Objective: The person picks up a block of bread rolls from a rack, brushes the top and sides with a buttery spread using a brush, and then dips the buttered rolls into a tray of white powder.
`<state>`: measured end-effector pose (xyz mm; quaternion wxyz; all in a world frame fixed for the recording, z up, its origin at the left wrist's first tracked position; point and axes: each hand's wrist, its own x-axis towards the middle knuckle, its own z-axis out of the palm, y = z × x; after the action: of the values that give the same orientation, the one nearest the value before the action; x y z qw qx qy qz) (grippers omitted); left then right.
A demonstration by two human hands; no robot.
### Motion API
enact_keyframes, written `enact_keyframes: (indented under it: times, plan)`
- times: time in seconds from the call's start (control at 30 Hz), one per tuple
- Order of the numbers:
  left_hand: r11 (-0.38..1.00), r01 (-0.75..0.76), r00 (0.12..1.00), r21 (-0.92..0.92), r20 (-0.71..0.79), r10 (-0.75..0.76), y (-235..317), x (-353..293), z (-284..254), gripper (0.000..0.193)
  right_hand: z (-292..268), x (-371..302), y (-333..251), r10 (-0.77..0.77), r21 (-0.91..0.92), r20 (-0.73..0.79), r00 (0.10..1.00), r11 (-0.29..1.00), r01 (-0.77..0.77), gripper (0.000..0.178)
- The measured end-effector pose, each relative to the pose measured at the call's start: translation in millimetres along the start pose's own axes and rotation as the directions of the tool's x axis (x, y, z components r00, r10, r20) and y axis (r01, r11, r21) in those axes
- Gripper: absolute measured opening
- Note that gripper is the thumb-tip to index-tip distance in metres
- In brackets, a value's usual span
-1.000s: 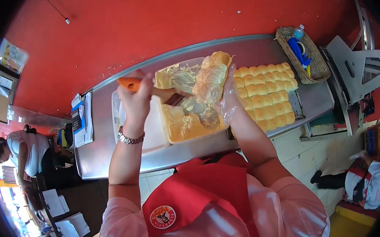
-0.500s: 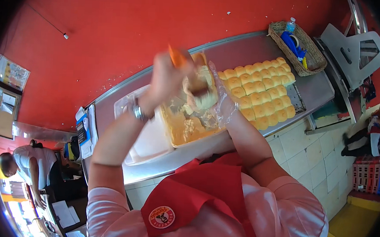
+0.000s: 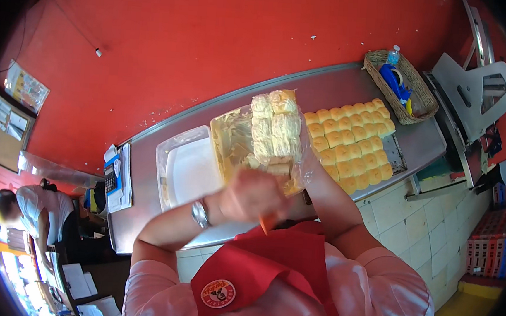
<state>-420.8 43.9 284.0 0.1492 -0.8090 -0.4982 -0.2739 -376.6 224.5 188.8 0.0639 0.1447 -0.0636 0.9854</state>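
– Tub (image 3: 215,136)?
– Yellow cream (image 3: 238,127); above it, coated bun block (image 3: 277,127), clasped by gloved right hand (image 3: 306,164). Left hand (image 3: 256,194): closed round orange handle (image 3: 265,224).
– Basket (image 3: 424,105)?
– Bottle (image 3: 394,54), tape (image 3: 397,77), blue item (image 3: 390,78).
– Tray (image 3: 395,154)?
– Golden buns (image 3: 349,138).

at the near edge of the yellow-smeared tub (image 3: 225,138), the left hand (image 3: 256,196), blurred, is wrapped round an orange-handled brush (image 3: 267,225). the right hand (image 3: 308,163), in a clear plastic glove, holds a cream-coated slab of buns (image 3: 275,127) over the tub. just left of the tub sits a clear bin (image 3: 190,168); right of it, golden buns (image 3: 353,150) fill most of a dark tray (image 3: 395,153). well right of the tub is a wicker basket (image 3: 424,102).
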Motion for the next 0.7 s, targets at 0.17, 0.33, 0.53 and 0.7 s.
enact_keyframes:
  times: [0.17,0.33,0.53,0.7]
  plan:
    - [0.492,0.488,0.447,-0.722,-0.277,-0.85,-122,50,-35,0.027,-3,-13,7,0.1,0.096,-0.067,0.993,0.991,-0.093,0.068]
    - [0.9,0.352,0.752,-0.258,-0.494,-0.436,-88,30,-20,0.022,13,-14,8,-0.092,-0.122,-0.141,0.986,0.99,0.075,0.062]
    - [0.979,-0.181,0.967,-0.094,-0.196,0.16,13,-8,-1,0.013,-4,-3,-13,-0.039,0.012,0.209,0.977,0.999,0.038,0.054]
    - [0.41,0.544,0.307,-0.732,-0.282,-0.909,-103,-4,-17,0.019,-10,-26,-9,-0.155,-0.228,-0.209,0.965,0.968,0.106,0.06]
